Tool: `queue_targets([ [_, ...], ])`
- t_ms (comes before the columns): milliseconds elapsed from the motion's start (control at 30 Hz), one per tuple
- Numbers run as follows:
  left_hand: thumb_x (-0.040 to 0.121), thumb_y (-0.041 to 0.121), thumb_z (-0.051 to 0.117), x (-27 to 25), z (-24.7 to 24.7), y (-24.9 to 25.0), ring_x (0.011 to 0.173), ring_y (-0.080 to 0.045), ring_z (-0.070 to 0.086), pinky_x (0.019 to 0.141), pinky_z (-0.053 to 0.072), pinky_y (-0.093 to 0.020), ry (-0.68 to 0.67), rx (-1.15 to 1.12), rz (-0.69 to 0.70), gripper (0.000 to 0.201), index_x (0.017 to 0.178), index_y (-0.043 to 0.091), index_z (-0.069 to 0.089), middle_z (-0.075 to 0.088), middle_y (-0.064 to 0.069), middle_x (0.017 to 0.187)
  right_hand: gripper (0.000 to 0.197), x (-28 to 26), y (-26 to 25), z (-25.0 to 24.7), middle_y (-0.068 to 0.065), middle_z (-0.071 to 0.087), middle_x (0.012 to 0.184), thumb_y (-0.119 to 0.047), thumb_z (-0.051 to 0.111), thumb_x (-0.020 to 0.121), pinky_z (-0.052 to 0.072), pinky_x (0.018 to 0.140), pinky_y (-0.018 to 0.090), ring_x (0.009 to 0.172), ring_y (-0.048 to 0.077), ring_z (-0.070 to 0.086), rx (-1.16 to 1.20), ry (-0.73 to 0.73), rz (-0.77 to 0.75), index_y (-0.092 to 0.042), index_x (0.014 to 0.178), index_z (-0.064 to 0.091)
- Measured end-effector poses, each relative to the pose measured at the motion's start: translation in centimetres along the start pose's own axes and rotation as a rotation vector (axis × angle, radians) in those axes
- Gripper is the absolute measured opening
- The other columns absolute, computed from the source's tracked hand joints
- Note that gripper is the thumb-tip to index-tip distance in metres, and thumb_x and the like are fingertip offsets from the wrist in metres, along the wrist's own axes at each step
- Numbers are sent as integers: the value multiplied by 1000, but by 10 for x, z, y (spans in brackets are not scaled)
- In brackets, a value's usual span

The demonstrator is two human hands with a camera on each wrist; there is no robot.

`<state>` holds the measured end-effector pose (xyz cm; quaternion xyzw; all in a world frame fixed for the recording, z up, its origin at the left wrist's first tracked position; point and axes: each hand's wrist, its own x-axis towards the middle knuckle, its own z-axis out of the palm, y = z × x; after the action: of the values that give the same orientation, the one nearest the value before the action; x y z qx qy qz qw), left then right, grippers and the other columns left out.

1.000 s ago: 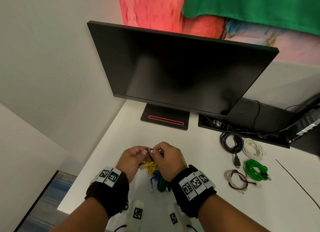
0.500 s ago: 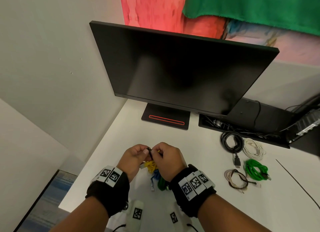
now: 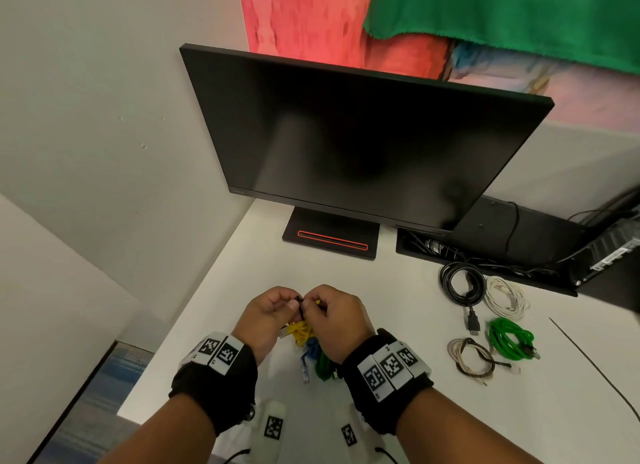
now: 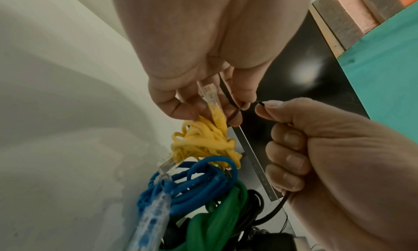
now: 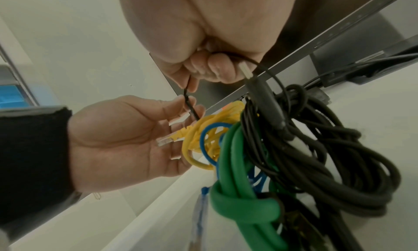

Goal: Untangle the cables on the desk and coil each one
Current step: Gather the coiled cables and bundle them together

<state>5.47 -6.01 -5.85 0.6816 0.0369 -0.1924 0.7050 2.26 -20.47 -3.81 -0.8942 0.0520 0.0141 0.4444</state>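
Both hands hover over the white desk (image 3: 391, 328) at its near left and hold up a tangle. My left hand (image 3: 290, 304) pinches a thin black cable (image 4: 235, 110) between thumb and forefinger, and a yellow cable's clear plug (image 4: 211, 96) lies against its fingers. My right hand (image 3: 311, 307) pinches the same black cable's tip (image 5: 189, 103), and more of that cable runs through its curled fingers. Below hang the yellow cable (image 4: 203, 140), a blue cable (image 4: 192, 188), a knotted green cable (image 5: 239, 201) and a thicker black bundle (image 5: 328, 156).
A dark monitor (image 3: 346, 145) stands behind the hands. Right of them lie coiled cables: black (image 3: 446, 283), white (image 3: 505, 295), bright green (image 3: 509, 339) and braided brown (image 3: 471, 359). A black cable tray (image 3: 485, 252) runs along the back. The desk's left edge drops to the floor.
The hands stay together over the tangle, and only the fingertips on the thin black cable have shifted slightly. The coiled cables on the right have not moved.
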Motion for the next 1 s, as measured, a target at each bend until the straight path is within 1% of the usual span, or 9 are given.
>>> queue_targets([
  [133,94,-3,55,-1,0,0,79,-23,65,68,54,-22,-2,3,4,14,94,3,67,69,-18,87,18,0,0,0,-6,70,79,-33,53,95,58,71,34,74,10,64,1,0,-6,-26,95,69],
  [267,94,-3,55,-1,0,1,78,-21,68,67,55,-22,11,32,20,13,97,0,67,71,-20,89,19,-1,-1,0,-5,71,84,-31,52,96,57,75,35,78,14,65,1,-28,-4,-25,99,70],
  [333,96,-1,53,0,0,0,80,-24,68,68,55,-24,18,59,16,15,98,0,67,70,-24,91,20,-1,-1,0,-5,72,87,-31,52,97,57,77,35,80,14,66,5,-43,0,-24,101,70],
  [433,98,2,51,0,2,-1,82,-26,66,71,55,-27,30,104,10,18,99,-1,69,70,-26,91,18,-2,0,0,-6,71,84,-31,53,97,57,75,34,78,12,65,38,-2,18,-25,97,70],
  [567,98,1,48,1,4,-5,73,-22,64,64,55,-20,105,103,1,23,93,0,71,71,-16,79,19,-2,1,2,-6,69,84,-32,51,98,56,75,35,79,14,63,53,26,39,-25,95,68],
  [700,96,-1,53,3,5,-8,74,-25,63,65,57,-22,134,55,-34,18,96,0,71,71,-22,84,21,0,0,3,-2,71,89,-32,49,99,56,77,36,82,17,64,9,-5,48,-22,98,68],
  [800,93,1,58,3,9,-7,75,-26,66,70,58,-26,173,38,-46,15,92,3,72,72,-24,86,23,1,0,4,-1,71,89,-32,49,99,56,78,37,83,19,64,-20,-5,54,-20,98,68],
  [900,92,2,59,4,12,-4,69,-21,66,63,57,-21,221,64,-51,15,89,4,73,73,-23,83,23,3,0,3,-1,71,89,-32,48,98,56,77,37,82,19,64,-30,10,68,-20,96,67],
  [1000,89,0,59,3,15,-2,58,-13,62,56,53,-17,238,95,-48,15,86,1,74,70,-18,73,24,6,0,2,-1,69,90,-33,46,100,55,77,35,82,18,63,-66,0,79,-20,96,65],
])
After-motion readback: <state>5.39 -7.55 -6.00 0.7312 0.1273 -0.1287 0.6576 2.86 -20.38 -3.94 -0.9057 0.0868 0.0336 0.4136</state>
